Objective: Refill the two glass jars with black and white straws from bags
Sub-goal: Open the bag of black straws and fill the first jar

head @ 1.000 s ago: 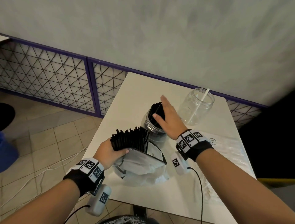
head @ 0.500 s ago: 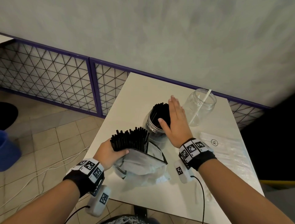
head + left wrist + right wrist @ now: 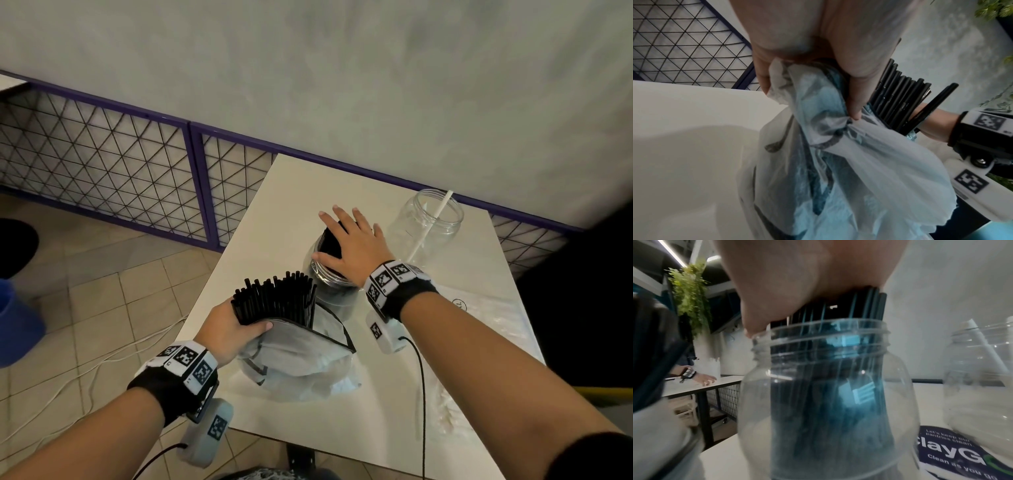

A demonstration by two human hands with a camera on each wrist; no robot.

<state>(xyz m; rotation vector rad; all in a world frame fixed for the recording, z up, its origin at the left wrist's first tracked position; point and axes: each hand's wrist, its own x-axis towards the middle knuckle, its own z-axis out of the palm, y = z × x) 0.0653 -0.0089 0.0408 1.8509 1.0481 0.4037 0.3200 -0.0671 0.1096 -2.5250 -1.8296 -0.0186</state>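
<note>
A glass jar packed with black straws stands mid-table. My right hand lies flat on the straw tops, fingers spread and straight, the palm pressing down on them. My left hand grips a translucent bag with a bundle of black straws sticking out of its mouth. Behind and to the right stands a second glass jar holding one white straw.
The white table ends close on my left, above a tiled floor with a cable. A flat clear bag lies at the right. A purple mesh railing runs behind. A dark sticker lies between the jars.
My right hand turned from an edge-on pose beside the straws in the jar to lying flat on top of them, fingers spread. The left hand with the bag stayed put.
</note>
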